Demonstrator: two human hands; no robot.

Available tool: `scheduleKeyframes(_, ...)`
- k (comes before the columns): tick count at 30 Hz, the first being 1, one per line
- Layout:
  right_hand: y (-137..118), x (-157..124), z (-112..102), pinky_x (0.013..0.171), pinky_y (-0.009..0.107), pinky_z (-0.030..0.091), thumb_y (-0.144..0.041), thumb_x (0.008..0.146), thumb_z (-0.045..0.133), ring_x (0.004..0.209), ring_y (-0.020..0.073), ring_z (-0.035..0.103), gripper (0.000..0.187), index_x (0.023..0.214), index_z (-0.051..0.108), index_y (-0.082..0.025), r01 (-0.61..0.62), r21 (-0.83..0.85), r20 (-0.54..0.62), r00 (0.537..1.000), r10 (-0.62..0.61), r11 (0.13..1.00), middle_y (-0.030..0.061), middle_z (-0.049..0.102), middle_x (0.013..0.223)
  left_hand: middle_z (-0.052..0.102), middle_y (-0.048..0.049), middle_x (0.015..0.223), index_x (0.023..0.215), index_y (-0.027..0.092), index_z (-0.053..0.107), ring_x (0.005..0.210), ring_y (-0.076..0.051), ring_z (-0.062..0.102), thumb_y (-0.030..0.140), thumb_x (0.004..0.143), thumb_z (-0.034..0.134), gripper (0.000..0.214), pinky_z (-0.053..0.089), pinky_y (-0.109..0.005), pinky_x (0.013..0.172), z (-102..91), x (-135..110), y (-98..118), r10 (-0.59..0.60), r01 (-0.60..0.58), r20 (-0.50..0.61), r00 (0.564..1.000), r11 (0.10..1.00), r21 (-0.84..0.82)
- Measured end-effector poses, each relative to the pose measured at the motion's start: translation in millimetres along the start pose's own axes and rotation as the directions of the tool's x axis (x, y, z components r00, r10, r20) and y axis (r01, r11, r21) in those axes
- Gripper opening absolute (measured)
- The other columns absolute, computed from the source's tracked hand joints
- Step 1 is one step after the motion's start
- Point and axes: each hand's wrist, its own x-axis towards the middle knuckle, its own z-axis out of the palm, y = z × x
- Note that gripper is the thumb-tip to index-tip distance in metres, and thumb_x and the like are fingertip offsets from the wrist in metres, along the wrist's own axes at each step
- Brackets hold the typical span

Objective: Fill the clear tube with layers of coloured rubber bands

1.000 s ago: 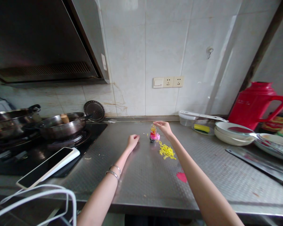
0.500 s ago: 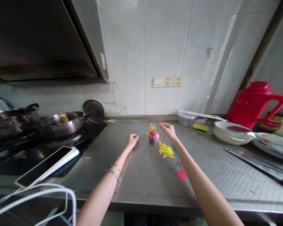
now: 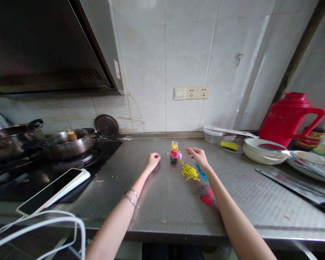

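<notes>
A small clear bottle [image 3: 174,150] filled with layers of coloured bits stands upright on the steel counter [image 3: 165,202]. My right hand [image 3: 197,156] hovers just right of it, fingers curled in a loose pinch above a pile of yellow bits [image 3: 189,171]; what it pinches, if anything, is too small to see. A strip of blue bits [image 3: 202,172] lies beside my right wrist, and a red patch [image 3: 207,199] shows under my forearm. My left hand [image 3: 152,160] rests on the counter left of the bottle, curled into a loose fist. Two bangles [image 3: 130,195] circle that wrist.
A stove with two metal pans [image 3: 66,143] stands at the left, a phone [image 3: 52,190] and white cable [image 3: 43,224] near the front edge. At the right are a red thermos jug [image 3: 289,117], stacked white bowls [image 3: 262,151], a sponge [image 3: 229,145] and a plastic tub [image 3: 213,134].
My right hand has drawn back from above the bottle's mouth, moving right and down toward the yellow pile. The blue strip has come into view. My left hand stays put.
</notes>
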Motion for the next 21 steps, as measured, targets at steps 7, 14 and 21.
scheduleKeyframes(7, 5, 5, -5, 0.05, 0.022, 0.039, -0.055, 0.071, 0.049, 0.063, 0.0159, 0.056, 0.05, 0.079, 0.069, -0.01, 0.062, -0.093, -0.018, 0.998, -0.064, 0.994, 0.0094, 0.067, 0.073, 0.069, -0.0077, 0.08, 0.073, 0.013, 0.068, 0.075, -0.015, 0.062, 0.014, 0.068, 0.057, 0.012, 0.044, -0.023, 0.069, 7.2, 13, 15, -0.076, 0.071, 0.035, 0.996, 0.989, 0.128)
scheduleKeyframes(14, 6, 5, -5, 0.05, 0.023, 0.038, -0.056, 0.073, 0.047, 0.058, 0.0149, 0.055, 0.05, 0.072, 0.068, -0.011, 0.109, -0.151, -0.001, 0.994, -0.11, 0.982, 0.0081, 0.067, 0.067, 0.068, -0.0069, 0.081, 0.07, 0.017, 0.066, 0.075, -0.015, 0.061, 0.019, 0.068, 0.06, 0.007, 0.042, -0.022, 0.064, 28.0, 37, 25, -0.175, 0.167, 0.019, 0.984, 0.962, 0.217)
scheduleKeyframes(21, 3, 5, -4, 0.05, 0.023, 0.038, -0.055, 0.073, 0.046, 0.057, 0.0149, 0.055, 0.049, 0.071, 0.068, -0.011, 0.123, -0.159, 0.027, 0.992, -0.12, 0.98, 0.0079, 0.066, 0.066, 0.065, -0.0073, 0.068, 0.061, 0.017, 0.062, 0.066, -0.015, 0.057, 0.035, 0.066, 0.064, 0.019, 0.041, -0.024, 0.064, 45.5, 47, 24, -0.241, 0.209, 0.063, 0.968, 0.923, 0.322)
